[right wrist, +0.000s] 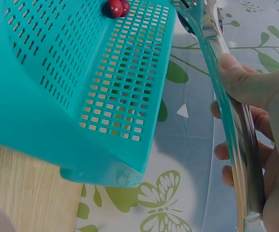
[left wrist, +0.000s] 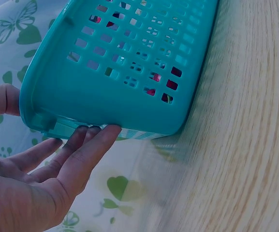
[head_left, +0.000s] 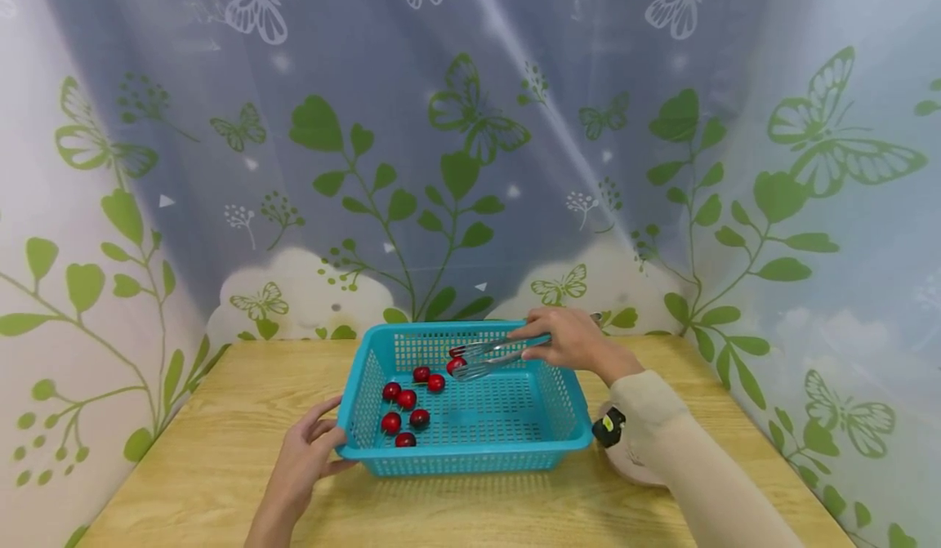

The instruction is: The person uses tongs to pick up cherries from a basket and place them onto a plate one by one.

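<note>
Silver tongs (right wrist: 245, 145) slanted over blue perforated basket (head_left: 470, 456), tips at red cherry (head_left: 456, 366); seven cherries (head_left: 407, 399) in left half.

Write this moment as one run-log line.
Left hand: holds blue perforated plastic basket; Right hand: grips shiny metal tongs; Round red cherries: inside basket; Tongs: at one cherry

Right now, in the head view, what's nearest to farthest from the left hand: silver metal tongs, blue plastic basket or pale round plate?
1. Blue basket, touching the left hand.
2. Metal tongs, in the right hand.
3. Round plate, far right.
</note>
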### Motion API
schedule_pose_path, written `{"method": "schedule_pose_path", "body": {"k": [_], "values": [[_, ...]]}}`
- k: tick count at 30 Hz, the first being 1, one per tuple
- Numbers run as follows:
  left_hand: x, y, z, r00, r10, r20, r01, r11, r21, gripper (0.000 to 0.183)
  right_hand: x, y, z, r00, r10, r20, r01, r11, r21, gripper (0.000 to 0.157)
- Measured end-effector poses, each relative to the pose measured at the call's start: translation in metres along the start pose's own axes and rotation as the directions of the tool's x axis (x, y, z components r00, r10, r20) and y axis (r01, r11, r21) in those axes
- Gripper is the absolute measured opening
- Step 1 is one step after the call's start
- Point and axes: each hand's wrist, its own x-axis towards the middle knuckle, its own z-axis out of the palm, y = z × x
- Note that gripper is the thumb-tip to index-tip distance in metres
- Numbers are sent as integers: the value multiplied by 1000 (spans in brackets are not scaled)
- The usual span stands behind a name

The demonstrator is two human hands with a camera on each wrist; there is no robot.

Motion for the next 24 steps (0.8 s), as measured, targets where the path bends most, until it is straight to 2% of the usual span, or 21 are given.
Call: {"method": "schedule_pose_path", "body": {"k": [8,24], "values": [[2,0,1,1000,5,10,-5,1000,3,62,0,0,-2,1000,13,22,-13,1000,12,37],[1,-1,-1,1000,10,3,-10,1000,5,62,-7,1,-10,999,-27,-25,28,1000,11,37]]}}
